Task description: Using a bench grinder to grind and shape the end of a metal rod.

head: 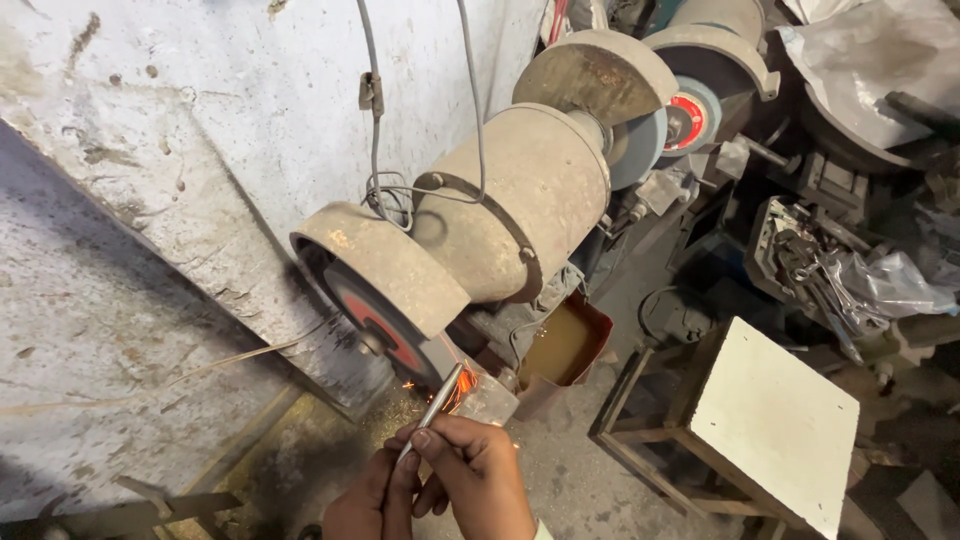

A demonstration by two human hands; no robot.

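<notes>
**Sparks close to my fingers**

Both my hands pinch the thin grey metal rod [432, 410]: my right hand [478, 472] has thumb and fingers clamped on its lower end, and my left hand [368, 505] closes on it just beneath. The rod's tip touches the grey grinding wheel with red centre [385, 328], throwing orange sparks [462, 385]. If my grip loosens, I judge the wheel could snatch the rod or pull my fingertips in.
</notes>
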